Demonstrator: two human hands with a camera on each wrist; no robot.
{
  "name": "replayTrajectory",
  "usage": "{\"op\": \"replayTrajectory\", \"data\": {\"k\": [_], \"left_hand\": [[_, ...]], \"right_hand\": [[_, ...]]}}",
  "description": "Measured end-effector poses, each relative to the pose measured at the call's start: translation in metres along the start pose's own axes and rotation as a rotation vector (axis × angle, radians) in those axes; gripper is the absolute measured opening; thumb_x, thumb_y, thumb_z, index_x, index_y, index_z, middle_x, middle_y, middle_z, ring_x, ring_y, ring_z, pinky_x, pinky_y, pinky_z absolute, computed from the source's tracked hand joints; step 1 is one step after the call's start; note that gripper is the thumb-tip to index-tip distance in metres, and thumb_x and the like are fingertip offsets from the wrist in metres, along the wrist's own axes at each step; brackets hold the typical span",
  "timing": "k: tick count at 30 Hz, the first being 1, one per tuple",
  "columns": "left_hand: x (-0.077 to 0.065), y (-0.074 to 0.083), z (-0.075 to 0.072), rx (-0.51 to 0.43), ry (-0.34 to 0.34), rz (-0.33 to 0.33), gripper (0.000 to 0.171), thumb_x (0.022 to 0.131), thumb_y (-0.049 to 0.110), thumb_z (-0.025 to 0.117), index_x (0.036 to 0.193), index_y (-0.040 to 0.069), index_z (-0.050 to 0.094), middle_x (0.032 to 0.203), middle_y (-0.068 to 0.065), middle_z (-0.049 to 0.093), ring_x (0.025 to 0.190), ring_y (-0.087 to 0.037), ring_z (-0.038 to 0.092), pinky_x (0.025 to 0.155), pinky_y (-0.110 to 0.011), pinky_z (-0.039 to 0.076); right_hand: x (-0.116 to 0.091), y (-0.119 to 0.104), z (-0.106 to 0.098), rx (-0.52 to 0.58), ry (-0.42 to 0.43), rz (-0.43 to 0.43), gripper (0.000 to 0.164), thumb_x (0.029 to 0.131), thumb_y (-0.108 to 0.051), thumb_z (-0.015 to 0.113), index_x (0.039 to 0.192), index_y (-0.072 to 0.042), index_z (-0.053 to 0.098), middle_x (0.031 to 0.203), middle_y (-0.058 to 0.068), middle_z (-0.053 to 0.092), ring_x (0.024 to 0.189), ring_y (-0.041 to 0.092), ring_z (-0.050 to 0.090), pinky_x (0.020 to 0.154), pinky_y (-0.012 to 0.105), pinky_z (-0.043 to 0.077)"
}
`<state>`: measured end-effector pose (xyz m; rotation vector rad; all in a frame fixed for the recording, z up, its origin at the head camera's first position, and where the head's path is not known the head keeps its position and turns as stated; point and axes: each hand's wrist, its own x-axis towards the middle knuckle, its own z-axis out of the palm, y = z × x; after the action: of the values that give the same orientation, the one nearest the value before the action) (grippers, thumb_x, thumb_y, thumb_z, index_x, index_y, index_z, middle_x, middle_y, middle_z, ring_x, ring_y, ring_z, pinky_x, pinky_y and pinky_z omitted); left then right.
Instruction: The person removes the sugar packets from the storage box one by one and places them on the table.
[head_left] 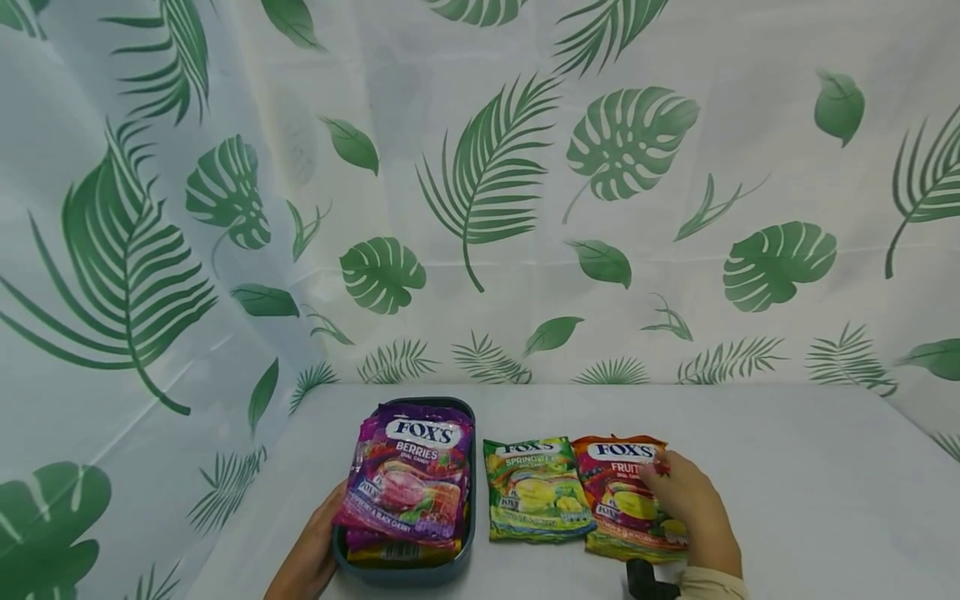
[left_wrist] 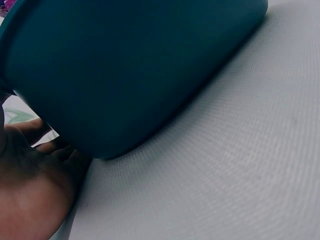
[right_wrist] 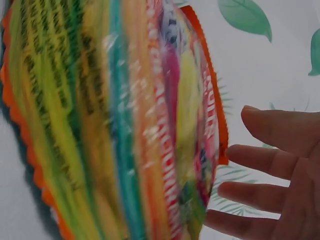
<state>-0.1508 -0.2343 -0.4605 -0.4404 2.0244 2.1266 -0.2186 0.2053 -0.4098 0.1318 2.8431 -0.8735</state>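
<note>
We see the tub [head_left: 423,575] on the table [head_left: 795,483]; in it lie stacked packets, the Berries packet [head_left: 408,483] on top, its near left corner over the rim, and a lower packet [head_left: 375,553] showing beneath at the near end; to the tub's right, with a gap between, we find the Spring Tea packet [head_left: 536,493]; right of that lies the Fruits packet [head_left: 624,500], the two touching at their neighbouring edges; the left hand's grip [head_left: 315,542] is against the tub's left wall; the right hand's grip [head_left: 693,504] is at the Fruits packet's right edge; behind everything, and along the table's left side, hangs a curtain [head_left: 525,325].
</note>
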Motion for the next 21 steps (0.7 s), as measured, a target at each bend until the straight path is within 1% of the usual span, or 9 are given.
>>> {"op": "replayTrajectory", "data": {"k": [5,7,10,16,21], "left_hand": [[-0.001,0.001,0.001,0.001,0.014,-0.011,0.094,0.091,0.067,0.036,0.152,0.002,0.005,0.155,-0.028,0.012,0.141,-0.045,0.020,0.115,-0.057,0.019],[-0.002,0.001,0.001,0.000,0.012,-0.015,0.092,0.093,0.065,0.034,0.151,0.001,0.004,0.155,-0.028,0.011,0.142,-0.045,0.019,0.115,-0.057,0.019],[-0.002,0.002,0.001,0.006,0.011,-0.018,0.091,0.093,0.065,0.034,0.151,0.001,0.004,0.155,-0.029,0.011,0.141,-0.046,0.018,0.114,-0.057,0.019],[-0.002,0.002,0.001,0.001,0.010,-0.023,0.090,0.093,0.064,0.034,0.152,0.002,0.005,0.155,-0.028,0.012,0.141,-0.045,0.019,0.115,-0.057,0.020],[-0.002,0.001,0.000,-0.002,0.018,-0.025,0.092,0.092,0.066,0.035,0.152,0.003,0.005,0.155,-0.028,0.013,0.141,-0.045,0.020,0.115,-0.056,0.020]], "right_hand": [[-0.002,-0.011,0.000,-0.001,0.049,-0.047,0.062,0.095,-0.028,0.048,0.138,0.013,0.030,0.143,0.043,0.019,0.128,0.062,0.025,0.099,0.073,0.029],[-0.003,-0.017,0.001,0.011,0.059,-0.058,0.063,0.095,-0.028,0.049,0.139,0.011,0.029,0.145,0.043,0.015,0.129,0.063,0.022,0.099,0.074,0.027],[-0.003,-0.025,0.005,0.036,0.059,-0.083,0.063,0.094,-0.026,0.049,0.141,0.011,0.027,0.146,0.042,0.014,0.130,0.062,0.021,0.100,0.073,0.026],[-0.003,-0.033,0.009,0.038,0.066,-0.125,0.063,0.095,-0.026,0.050,0.141,0.010,0.028,0.146,0.042,0.017,0.130,0.062,0.022,0.100,0.073,0.026],[-0.004,-0.042,0.012,0.074,0.068,-0.184,0.062,0.096,-0.024,0.051,0.142,0.011,0.027,0.146,0.040,0.021,0.134,0.058,0.021,0.105,0.069,0.025]]}}
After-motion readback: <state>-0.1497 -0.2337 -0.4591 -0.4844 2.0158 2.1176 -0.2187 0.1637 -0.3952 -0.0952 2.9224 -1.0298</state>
